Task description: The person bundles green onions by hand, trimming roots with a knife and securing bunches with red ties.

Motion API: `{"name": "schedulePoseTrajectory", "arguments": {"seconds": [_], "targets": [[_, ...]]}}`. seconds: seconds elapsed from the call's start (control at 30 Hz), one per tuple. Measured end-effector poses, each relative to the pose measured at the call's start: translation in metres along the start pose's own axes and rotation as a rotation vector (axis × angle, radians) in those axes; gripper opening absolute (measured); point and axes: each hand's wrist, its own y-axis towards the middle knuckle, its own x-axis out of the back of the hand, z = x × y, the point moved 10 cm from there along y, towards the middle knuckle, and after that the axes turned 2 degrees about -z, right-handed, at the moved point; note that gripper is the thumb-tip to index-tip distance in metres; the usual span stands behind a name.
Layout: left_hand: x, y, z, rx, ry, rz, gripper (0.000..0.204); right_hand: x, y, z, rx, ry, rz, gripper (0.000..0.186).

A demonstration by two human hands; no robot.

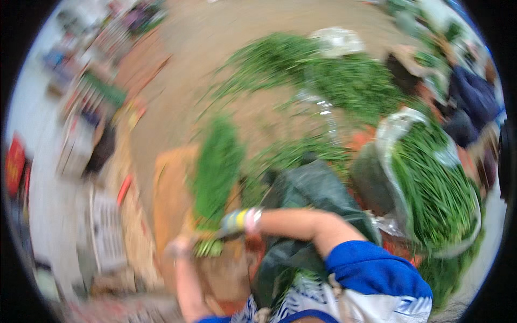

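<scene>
A long bunch of green leafy stalks (216, 167) lies over an orange-brown board (170, 177), its pale cut ends toward me. My right hand (234, 225), in a grey and yellow glove, is at the lower end of the bunch, fingers blurred. My left hand (182, 245) is at the bunch's left lower end, smeared by motion; I cannot make out its fingers. A dark green plastic sheet or sack (301, 188) lies right of the board.
A white-rimmed sack packed with greens (425, 183) stands at right. Loose greens (344, 86) spread across the floor (210, 21), with a white bag (336, 42) beyond. A person in dark blue (471, 97) is at upper right. Crates and boxes (81, 140) line the left wall.
</scene>
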Motion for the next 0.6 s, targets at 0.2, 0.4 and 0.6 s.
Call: {"name": "schedulePoseTrajectory", "arguments": {"seconds": [0.2, 0.4, 0.6], "targets": [[0.092, -0.099, -0.043, -0.316, 0.314, -0.656, 0.106, 0.021, -0.039, -0.031, 0.13, 0.064, -0.379, 0.033], [0.135, -0.232, -0.036, -0.673, -0.025, -1.209, 0.055, 0.07, -0.048, 0.008, 0.279, 0.08, -0.759, 0.016], [0.111, -0.222, -0.013, -0.73, -0.023, -1.264, 0.039, 0.049, 0.026, 0.079, 0.326, -0.536, -0.745, 0.022]]}}
